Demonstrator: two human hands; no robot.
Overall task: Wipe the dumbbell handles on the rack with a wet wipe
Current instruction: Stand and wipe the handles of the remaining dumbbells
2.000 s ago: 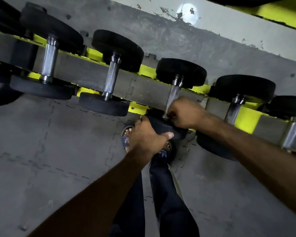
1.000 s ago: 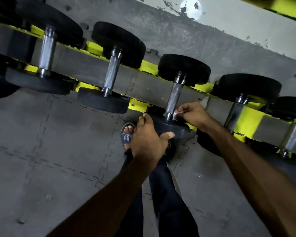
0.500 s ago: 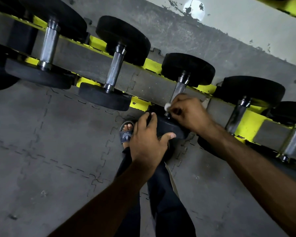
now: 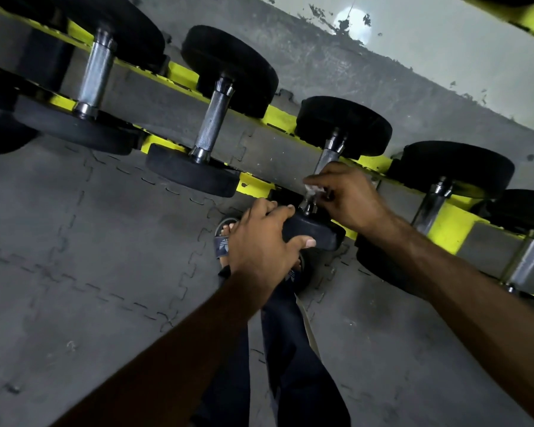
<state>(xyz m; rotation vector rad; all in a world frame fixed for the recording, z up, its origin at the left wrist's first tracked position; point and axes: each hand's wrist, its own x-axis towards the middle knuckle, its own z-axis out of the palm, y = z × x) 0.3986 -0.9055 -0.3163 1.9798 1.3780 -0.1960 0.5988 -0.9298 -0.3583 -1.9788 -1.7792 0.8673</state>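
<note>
Fingers, right: the fingers (image 4: 319, 180) of the right hand (image 4: 352, 197) are curled and pinch a white wet wipe (image 4: 313, 189) against the lower end of a dumbbell handle (image 4: 329, 157).
Fingers, left: the fingers of the left hand (image 4: 259, 241) are wrapped over the near head (image 4: 318, 231) of the same dumbbell, with the thumb at its near edge, so the head is gripped.
Dumbbell in hand: it is laid across the yellow rails of the rack (image 4: 279, 120), third among the handles in view from the left end, with its near head at the front rail.
Wipe: only a small crumpled part is shown; the rest is hidden in the hand.
Other handles: the first handle (image 4: 94, 72), second handle (image 4: 213, 121), fourth handle (image 4: 430, 204) and fifth handle (image 4: 529, 258) are touched by no hand. Whether they have been wiped cannot be told.
Step in hand: wiping of the third handle at its near collar is judged to be under way, with the head steadied.
Next move: the wipe would need to be drawn along the knurled shaft toward the far head and turned round it. The head should be held against rolling, after which a neighbouring handle would be taken.
</note>
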